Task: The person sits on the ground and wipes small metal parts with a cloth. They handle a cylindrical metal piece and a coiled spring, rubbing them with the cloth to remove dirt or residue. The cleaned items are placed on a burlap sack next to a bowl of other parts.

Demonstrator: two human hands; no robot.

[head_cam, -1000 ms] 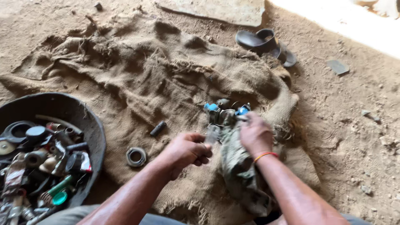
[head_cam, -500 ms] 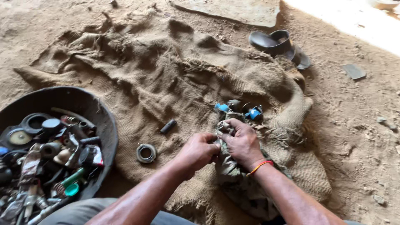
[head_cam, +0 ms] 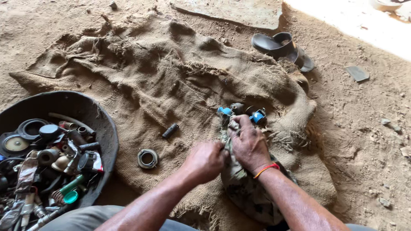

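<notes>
Grimy rag [head_cam: 239, 179] w/ both hands [head_cam: 205, 160] [head_cam: 248, 145]; 2 blue-capped parts [head_cam: 242, 112] beside.

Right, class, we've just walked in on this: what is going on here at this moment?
A person sits on a dirt floor over a spread burlap sack. Both hands, left hand and right hand, grip a dirty rag bunched on the sack, beside a few small blue and grey parts. A metal ring and a small dark spring lie loose on the burlap. A black tub of mixed scrap parts stands on the person's left; a dark sandal lies beyond.
</notes>
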